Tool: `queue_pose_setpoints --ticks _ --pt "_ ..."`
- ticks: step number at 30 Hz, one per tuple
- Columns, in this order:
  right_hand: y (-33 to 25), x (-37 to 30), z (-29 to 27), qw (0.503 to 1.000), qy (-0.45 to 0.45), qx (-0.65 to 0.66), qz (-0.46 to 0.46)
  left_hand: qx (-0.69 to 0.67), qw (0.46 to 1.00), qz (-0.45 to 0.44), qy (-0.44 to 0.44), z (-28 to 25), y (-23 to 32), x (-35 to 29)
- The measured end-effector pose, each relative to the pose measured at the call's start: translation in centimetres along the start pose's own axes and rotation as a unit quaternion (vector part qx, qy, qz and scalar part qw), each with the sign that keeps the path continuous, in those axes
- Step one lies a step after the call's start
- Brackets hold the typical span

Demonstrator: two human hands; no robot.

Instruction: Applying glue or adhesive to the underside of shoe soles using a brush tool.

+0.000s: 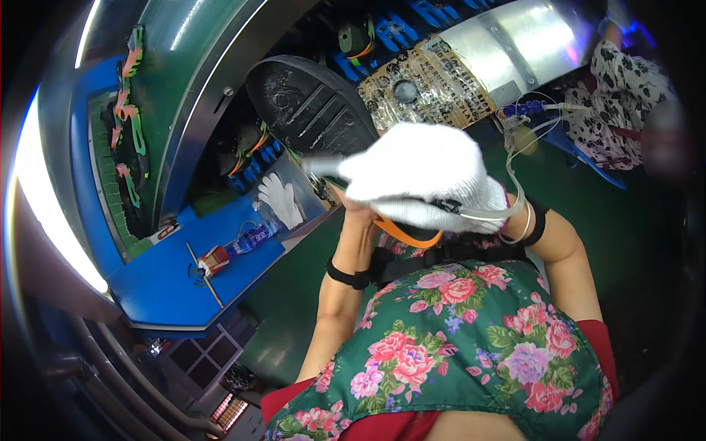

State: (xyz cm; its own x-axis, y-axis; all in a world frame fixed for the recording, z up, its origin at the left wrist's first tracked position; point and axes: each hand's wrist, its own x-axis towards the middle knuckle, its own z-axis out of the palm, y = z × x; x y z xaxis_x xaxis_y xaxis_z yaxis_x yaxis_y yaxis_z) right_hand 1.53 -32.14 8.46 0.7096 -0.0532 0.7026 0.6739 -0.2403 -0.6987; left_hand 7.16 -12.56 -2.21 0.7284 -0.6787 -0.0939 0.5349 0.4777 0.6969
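My right hand (419,165), in a thick white knit glove, is closed in front of my chest. From its left side sticks out a thin pale thing (323,166), smeared by motion; I cannot make out its kind. My bare left hand (358,209) is close beneath the glove, which hides most of its fingers. An orange curved strap (409,235) shows just below the two hands; what it belongs to is hidden. Beyond them is a large black rounded pad (309,103) with slots and whitish smears. A white tube (489,214) runs past my right wrist.
On the blue shelf (165,294) at left lie a white glove (280,200), a plastic bottle (254,239) and a thin stick (204,273). Sandals with coloured straps (126,117) sit farther left. A taped cardboard sheet (426,81) covers the metal surface (515,44). Another person's patterned sleeve (625,95) is at right.
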Motion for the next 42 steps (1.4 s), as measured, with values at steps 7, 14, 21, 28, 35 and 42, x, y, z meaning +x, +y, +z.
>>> queue_pose_setpoints --ticks 7,14,21,28,35,42 --pt "-0.3 -0.8 -0.6 0.995 -0.095 0.001 0.012 0.034 0.999 -0.017 0.006 1.3 0.2 1.0" --pt "-0.2 -2.5 0.3 0.999 -0.047 -0.025 0.006 -0.086 0.992 -0.029 -0.084 3.1 1.3 1.7" --pt "0.1 -3.1 -0.4 1.000 -0.018 -0.007 0.015 -0.142 0.987 -0.038 -0.058 4.1 2.4 2.0" --pt "-0.9 -3.6 -0.9 0.998 -0.038 0.013 0.038 -0.232 0.971 0.019 -0.061 5.0 2.3 3.1" --pt "-0.9 -4.1 -0.8 0.999 -0.032 -0.031 0.022 -0.233 0.969 -0.011 -0.087 4.3 3.1 3.4" --pt "-0.5 -4.3 -2.1 0.991 0.011 0.040 0.129 -0.254 0.964 0.016 -0.078 3.8 3.2 3.5"
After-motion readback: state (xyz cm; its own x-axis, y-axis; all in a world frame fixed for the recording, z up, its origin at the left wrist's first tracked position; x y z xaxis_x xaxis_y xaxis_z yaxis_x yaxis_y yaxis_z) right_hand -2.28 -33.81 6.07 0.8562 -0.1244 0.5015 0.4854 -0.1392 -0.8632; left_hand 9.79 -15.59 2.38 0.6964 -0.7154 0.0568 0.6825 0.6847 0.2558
